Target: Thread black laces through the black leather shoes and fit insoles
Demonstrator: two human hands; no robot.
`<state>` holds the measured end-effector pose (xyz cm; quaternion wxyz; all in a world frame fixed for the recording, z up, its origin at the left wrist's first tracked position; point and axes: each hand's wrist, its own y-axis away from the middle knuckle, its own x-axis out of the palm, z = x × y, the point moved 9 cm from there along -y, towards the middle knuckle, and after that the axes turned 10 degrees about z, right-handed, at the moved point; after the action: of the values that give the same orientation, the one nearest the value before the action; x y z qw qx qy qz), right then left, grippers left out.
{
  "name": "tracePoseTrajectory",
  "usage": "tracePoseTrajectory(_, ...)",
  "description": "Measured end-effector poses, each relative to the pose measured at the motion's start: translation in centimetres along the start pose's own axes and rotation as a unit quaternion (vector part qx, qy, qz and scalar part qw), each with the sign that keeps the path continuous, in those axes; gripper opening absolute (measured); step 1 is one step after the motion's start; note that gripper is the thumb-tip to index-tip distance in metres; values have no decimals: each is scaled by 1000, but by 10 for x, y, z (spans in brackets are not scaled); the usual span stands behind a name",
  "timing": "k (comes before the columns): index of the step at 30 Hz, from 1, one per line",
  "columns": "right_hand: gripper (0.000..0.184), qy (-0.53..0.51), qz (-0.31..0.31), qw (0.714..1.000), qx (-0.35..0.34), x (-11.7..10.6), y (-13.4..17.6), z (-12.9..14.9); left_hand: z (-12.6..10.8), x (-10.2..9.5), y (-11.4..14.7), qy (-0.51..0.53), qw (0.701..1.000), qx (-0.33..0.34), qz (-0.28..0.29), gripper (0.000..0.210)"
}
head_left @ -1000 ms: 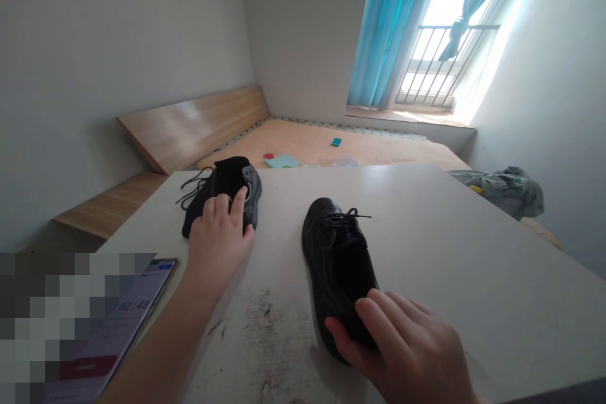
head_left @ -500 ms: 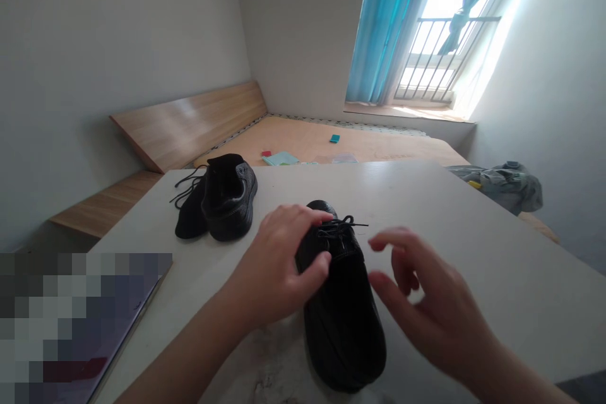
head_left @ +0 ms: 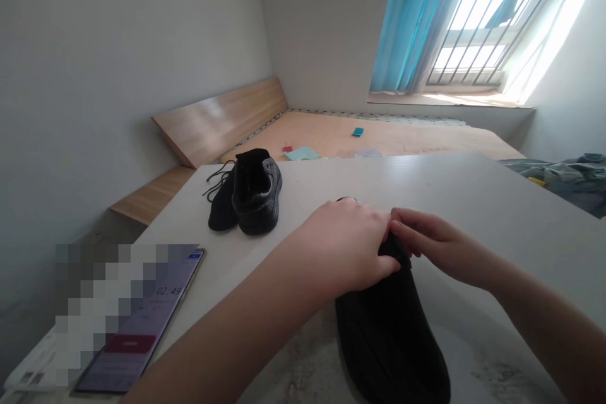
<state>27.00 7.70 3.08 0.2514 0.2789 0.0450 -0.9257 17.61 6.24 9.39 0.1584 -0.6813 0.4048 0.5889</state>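
Black shoe point(head_left: 374, 347), interior point(head_left: 402, 319) dark, left hand point(head_left: 353, 243) atop, right hand point(head_left: 433, 241) alongside, each grip unclear

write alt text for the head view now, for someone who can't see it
A person's left hand covers most of the front of a black shoe on a white table, the right hand beside it. A second black shoe stands farther back on the left; a lit phone lies nearer. Beyond are a bed and blue curtain.

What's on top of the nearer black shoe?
The left hand lies over the front of the nearer shoe, the right hand close beside; any lacing there is hidden.
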Motion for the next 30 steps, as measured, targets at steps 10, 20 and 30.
tracePoseTrajectory(10,34,-340,-18,935,-98,-11,3,10,13,-1,5,13,1000,-25,2,24)
tracePoseTrajectory(20,31,-530,-155,813,-187,-63,24,1,21,1,-5,1,995,-87,-48,19)
tracePoseTrajectory(30,24,-510,-63,838,-182,-25,1,1,20,2,-16,54,995,-47,-64,15)
